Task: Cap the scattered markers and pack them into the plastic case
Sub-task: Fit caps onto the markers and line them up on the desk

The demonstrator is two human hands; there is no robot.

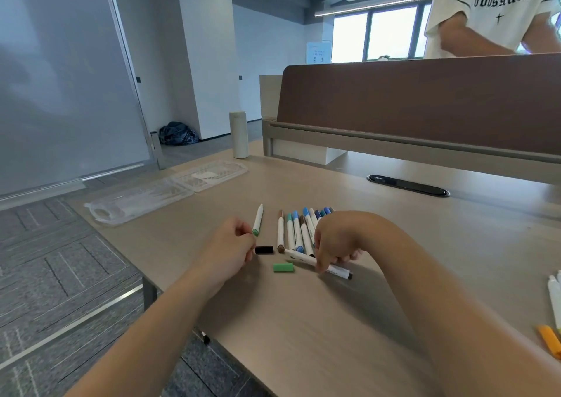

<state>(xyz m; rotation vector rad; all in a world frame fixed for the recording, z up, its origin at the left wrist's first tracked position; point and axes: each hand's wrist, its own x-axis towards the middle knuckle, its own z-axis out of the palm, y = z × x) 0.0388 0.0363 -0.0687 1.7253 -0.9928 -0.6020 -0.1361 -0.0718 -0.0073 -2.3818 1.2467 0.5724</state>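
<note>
The left hand (232, 244) pinches the green-tipped marker (258, 219) at its near, green end, fingers curled. The right hand (335, 241) arches over the black-tipped marker (300, 257) and pinches its barrel with curled fingertips, low over the table (334, 320). 2 loose caps lie between the hands: the black cap (264, 249) just beside the left fingers, and the green cap (283, 267) a little nearer the person. The step looks like capping, and it should go best by matching colour, lining each cap up along its marker's axis and pushing it straight on until it seats, not at a slant. The green marker's long axis runs away from the person, leaning slightly right, white tail far. The black one lies slantwise, its tip pointing right and nearer, its tail by the near ends of the row of markers (299, 231). The open plastic case (136, 202) lies well apart at far left.
</note>
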